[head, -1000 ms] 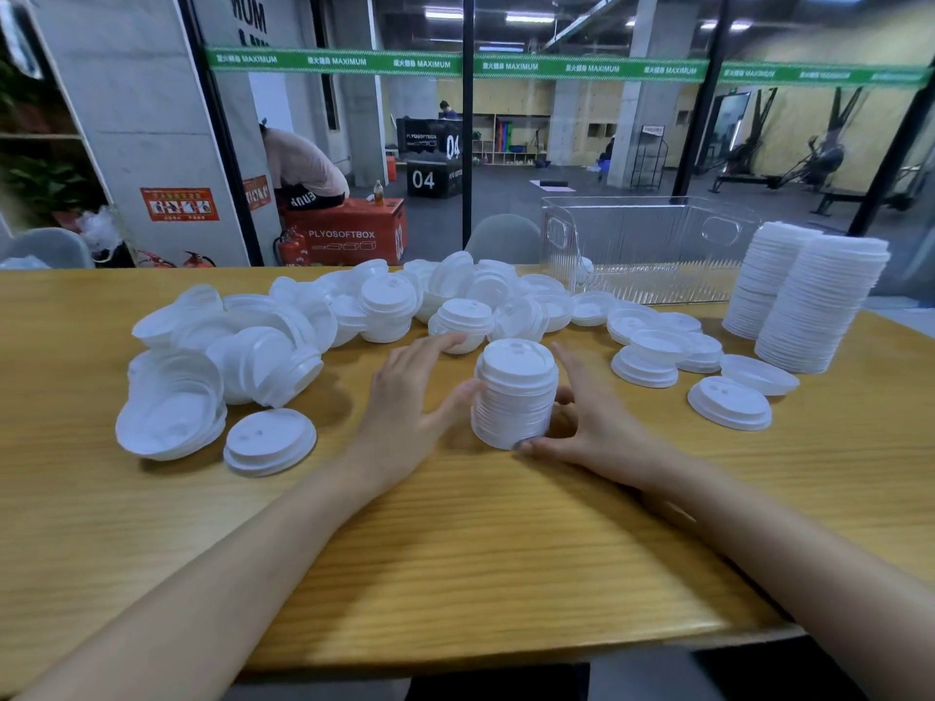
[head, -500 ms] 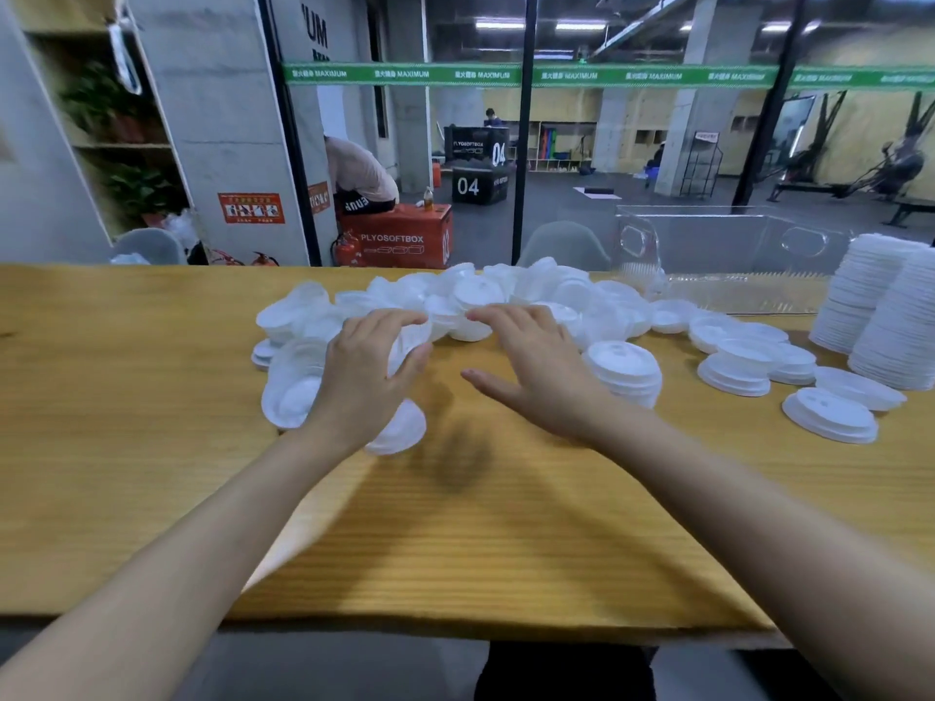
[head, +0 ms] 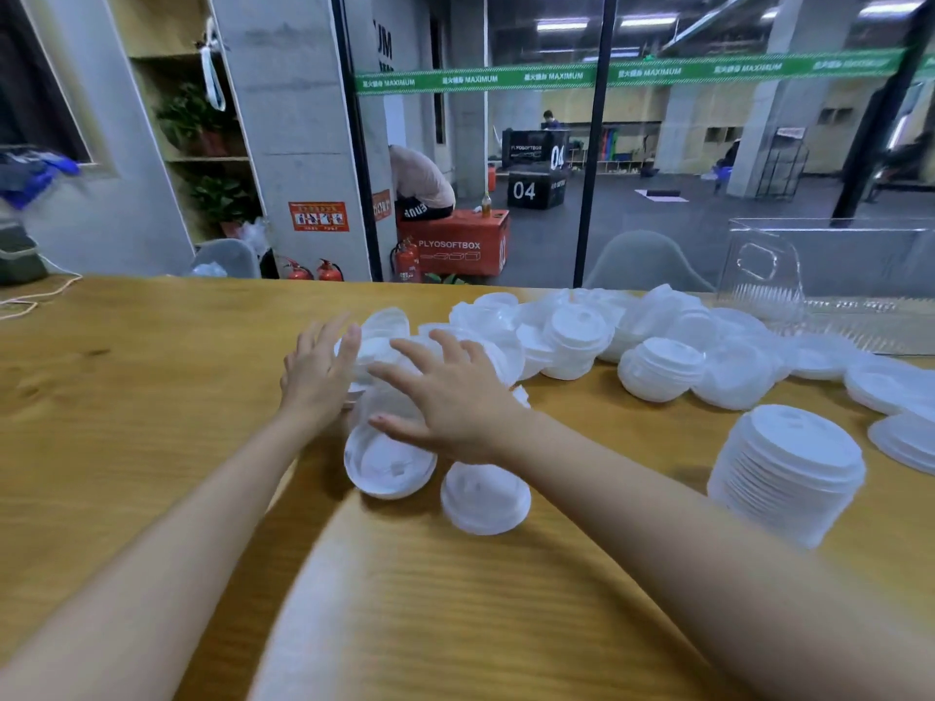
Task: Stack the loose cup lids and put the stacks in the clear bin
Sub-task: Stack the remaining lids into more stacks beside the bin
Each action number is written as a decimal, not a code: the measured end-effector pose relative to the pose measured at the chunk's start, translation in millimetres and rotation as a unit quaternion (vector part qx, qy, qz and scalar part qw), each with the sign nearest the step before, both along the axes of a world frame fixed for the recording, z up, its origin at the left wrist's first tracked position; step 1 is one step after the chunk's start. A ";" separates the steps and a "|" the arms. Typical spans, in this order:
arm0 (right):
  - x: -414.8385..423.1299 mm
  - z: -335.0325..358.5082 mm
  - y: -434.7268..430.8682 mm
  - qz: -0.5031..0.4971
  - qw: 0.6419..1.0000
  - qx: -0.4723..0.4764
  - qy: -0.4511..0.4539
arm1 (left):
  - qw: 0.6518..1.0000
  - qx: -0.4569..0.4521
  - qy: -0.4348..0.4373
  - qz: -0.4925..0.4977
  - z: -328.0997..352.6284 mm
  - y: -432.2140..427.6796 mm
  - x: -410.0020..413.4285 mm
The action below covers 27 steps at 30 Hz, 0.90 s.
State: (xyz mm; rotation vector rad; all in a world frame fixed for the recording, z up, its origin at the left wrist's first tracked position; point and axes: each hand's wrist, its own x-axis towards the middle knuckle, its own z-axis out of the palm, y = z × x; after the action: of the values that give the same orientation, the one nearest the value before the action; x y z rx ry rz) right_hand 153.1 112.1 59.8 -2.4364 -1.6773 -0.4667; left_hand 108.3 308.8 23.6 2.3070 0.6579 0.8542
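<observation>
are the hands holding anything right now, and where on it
Nothing is gripped. The left hand is open at the left edge of the loose lids; the right hand spreads open over them.

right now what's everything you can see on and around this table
loose cup lids: many, white, heaped along the table's far side
lid stack: one, white, table's near right
clear bin: one, transparent, table's far right
wooden table: one, tan, foreground
plyo soft box: one, red, behind the glass
fire extinguishers: three, red, floor behind the glass
left hand: one, open, at the heap's left end
right hand: one, open, spread above lids there
</observation>
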 end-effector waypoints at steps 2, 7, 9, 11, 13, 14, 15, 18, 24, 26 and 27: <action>-0.4 -3.6 5.2 0.016 1.000 -0.012 -0.009 | 0.999 -0.049 -0.005 -0.020 -4.7 3.3 7.7; 15.6 -12.6 -2.8 -0.002 0.998 -0.034 -0.050 | 0.993 -0.090 -0.013 -0.075 -10.9 -9.9 21.1; 22.6 -15.3 -15.3 -0.011 0.997 -0.033 -0.062 | 0.993 -0.093 0.001 -0.076 -10.6 -22.8 24.2; 29.7 -18.1 -34.0 -0.031 0.997 -0.038 -0.065 | 0.993 -0.075 0.007 -0.087 -11.0 -38.4 29.1; 35.9 -22.6 -56.6 -0.053 0.995 -0.033 -0.079 | 0.994 -0.036 0.024 -0.099 -13.9 -54.4 37.7; 38.5 -24.4 -68.7 -0.067 0.993 -0.028 -0.090 | 0.994 -0.016 0.034 -0.100 -14.8 -62.5 42.6; 41.4 -26.5 -81.3 -0.082 0.991 -0.023 -0.102 | 0.994 0.003 0.046 -0.098 -15.6 -71.0 47.5; 46.9 -28.9 -115.2 -0.136 0.983 -0.015 -0.125 | 0.990 0.043 0.080 -0.108 -11.9 -106.0 56.6; 46.8 -23.7 -156.0 -0.191 0.968 0.057 -0.151 | 0.976 0.109 0.138 -0.125 2.1 -160.1 67.6; 36.3 -20.0 -165.8 -0.154 0.972 0.098 -0.146 | 0.971 0.127 0.157 -0.126 9.7 -164.0 67.1; 29.3 -19.9 -170.4 -0.123 0.977 0.106 -0.138 | 0.969 0.134 0.168 -0.124 13.3 -163.9 66.2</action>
State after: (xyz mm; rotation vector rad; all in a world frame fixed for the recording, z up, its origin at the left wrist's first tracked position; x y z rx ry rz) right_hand 182.4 -58.3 39.9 -2.5164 -1.3292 -1.0053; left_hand 174.4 144.9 36.9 2.7425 0.3943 0.4606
